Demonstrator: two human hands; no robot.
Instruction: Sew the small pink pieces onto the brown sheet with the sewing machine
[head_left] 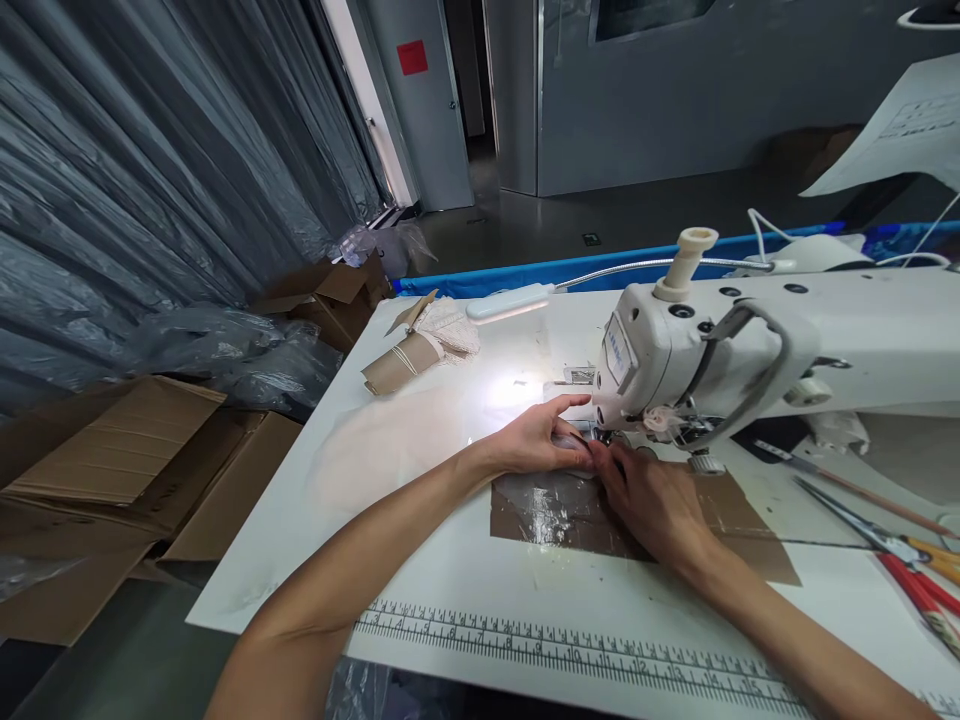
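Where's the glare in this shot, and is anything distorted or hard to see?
Head view: the lamp burns out the table beside the left hand; tape patch glints; wide-angle lens bends the ruler; whatever the fingers hold under the sewing machine is unclear.

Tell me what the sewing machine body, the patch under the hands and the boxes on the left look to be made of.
Sewing machine: smooth white painted casing, probably metal, with a soft sheen.
Brown patch on the table: looks like glossy packing tape, judging by its wrinkled glare; both the left hand and the right hand rest at its edge.
Boxes: matte brown corrugated cardboard, flaps folded open.
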